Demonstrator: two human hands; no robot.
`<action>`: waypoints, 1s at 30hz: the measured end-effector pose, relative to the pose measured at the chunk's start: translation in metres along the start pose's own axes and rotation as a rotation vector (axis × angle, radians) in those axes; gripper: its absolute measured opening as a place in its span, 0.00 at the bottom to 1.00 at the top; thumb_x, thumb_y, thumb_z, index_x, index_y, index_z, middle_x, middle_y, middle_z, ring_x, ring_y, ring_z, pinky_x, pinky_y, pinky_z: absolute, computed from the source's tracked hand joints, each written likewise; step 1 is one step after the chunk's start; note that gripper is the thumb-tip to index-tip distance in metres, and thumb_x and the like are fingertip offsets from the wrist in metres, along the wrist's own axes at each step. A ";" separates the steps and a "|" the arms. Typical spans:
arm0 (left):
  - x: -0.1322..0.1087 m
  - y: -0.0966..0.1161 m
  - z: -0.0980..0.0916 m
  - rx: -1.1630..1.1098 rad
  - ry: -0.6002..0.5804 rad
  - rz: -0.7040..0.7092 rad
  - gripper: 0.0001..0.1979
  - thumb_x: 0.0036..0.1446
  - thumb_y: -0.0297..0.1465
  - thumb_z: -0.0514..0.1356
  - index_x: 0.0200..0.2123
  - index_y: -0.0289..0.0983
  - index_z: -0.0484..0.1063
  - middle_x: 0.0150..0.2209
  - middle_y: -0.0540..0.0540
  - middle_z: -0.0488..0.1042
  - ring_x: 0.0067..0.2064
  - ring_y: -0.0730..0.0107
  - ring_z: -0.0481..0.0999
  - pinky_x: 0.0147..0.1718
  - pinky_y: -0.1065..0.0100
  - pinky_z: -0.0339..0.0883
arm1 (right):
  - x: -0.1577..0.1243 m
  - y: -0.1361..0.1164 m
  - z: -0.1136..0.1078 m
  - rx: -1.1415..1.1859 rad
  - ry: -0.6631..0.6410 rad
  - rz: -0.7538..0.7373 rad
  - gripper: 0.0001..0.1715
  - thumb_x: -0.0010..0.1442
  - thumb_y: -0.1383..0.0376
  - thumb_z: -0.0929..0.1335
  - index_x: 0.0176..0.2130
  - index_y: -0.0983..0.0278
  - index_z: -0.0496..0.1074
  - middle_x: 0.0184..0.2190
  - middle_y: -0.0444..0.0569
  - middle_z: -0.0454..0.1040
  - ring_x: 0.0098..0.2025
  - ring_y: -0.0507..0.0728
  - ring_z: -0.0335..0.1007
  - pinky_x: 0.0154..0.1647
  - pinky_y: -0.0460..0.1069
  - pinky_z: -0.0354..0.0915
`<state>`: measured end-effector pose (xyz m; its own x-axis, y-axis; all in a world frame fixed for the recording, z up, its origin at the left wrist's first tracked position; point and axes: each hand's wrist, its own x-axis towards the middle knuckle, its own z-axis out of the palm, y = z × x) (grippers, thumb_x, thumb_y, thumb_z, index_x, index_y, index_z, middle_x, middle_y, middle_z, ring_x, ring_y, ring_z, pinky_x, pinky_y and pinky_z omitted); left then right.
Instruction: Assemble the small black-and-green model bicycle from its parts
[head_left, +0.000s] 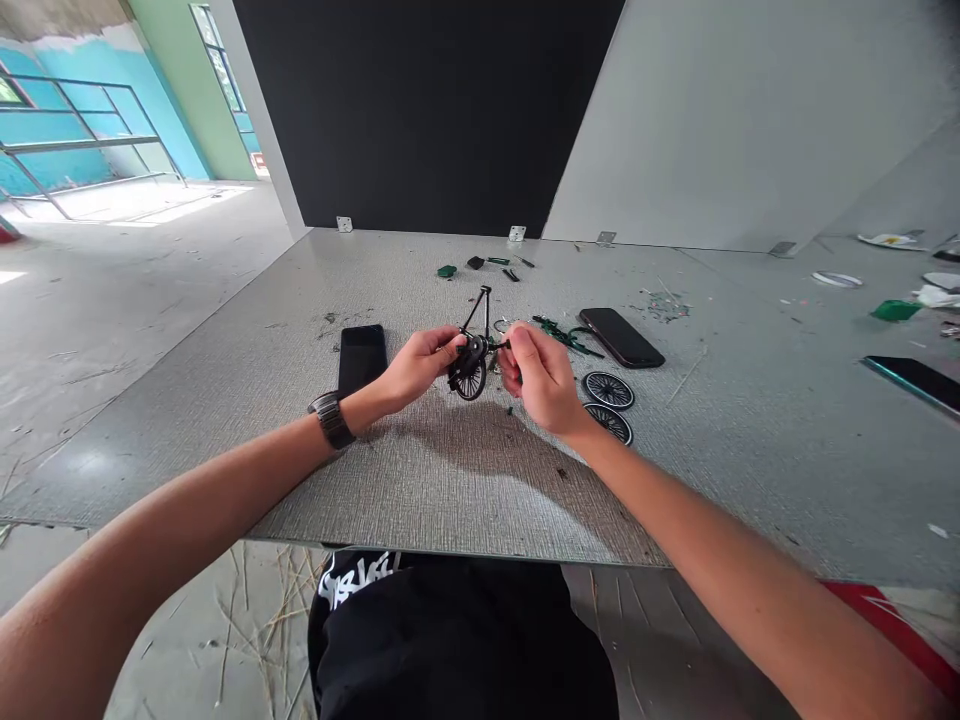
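Note:
Above the table, my left hand (418, 368) pinches a small black model bicycle (471, 370), with one spoked wheel at its lower end and thin frame tubes pointing up. My right hand (546, 382) is closed beside it, fingertips at a thin dark part that reaches the model's middle; I cannot make out what that part is. Two loose spoked wheels (608, 390) lie just right of my right hand. Behind that hand are green bicycle pieces (568, 337), partly hidden by it.
A black phone (362, 356) lies left, another phone (622, 337) right, and a third phone (916, 382) at far right. Small green and black pieces (447, 271) are scattered toward the back. A black panel (427, 120) and a grey panel (720, 120) rise behind the table.

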<state>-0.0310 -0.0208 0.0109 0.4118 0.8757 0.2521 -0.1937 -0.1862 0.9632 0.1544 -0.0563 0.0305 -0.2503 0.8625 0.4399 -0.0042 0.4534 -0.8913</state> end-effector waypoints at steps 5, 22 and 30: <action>-0.005 0.003 0.004 0.098 -0.046 0.034 0.21 0.62 0.46 0.61 0.26 0.37 0.63 0.26 0.53 0.57 0.27 0.76 0.56 0.26 0.68 0.52 | 0.004 0.003 0.000 0.000 0.017 0.006 0.25 0.68 0.43 0.63 0.31 0.58 0.61 0.21 0.38 0.56 0.16 0.47 0.50 0.13 0.47 0.48; -0.004 0.010 0.006 -0.479 0.121 -0.086 0.09 0.66 0.27 0.59 0.32 0.32 0.75 0.29 0.47 0.75 0.29 0.76 0.72 0.33 0.71 0.66 | 0.002 0.010 0.003 -0.226 -0.096 -0.065 0.16 0.68 0.51 0.67 0.43 0.60 0.70 0.25 0.39 0.62 0.22 0.49 0.52 0.21 0.48 0.52; -0.003 0.010 0.007 -0.534 0.125 -0.136 0.10 0.66 0.24 0.57 0.32 0.31 0.76 0.28 0.47 0.74 0.29 0.77 0.73 0.33 0.73 0.67 | 0.003 0.014 0.005 -0.218 -0.078 -0.103 0.14 0.66 0.54 0.69 0.40 0.62 0.69 0.28 0.41 0.65 0.27 0.50 0.59 0.25 0.47 0.58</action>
<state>-0.0282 -0.0287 0.0202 0.3620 0.9283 0.0849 -0.5838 0.1547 0.7970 0.1487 -0.0484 0.0188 -0.3336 0.7928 0.5101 0.1728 0.5834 -0.7936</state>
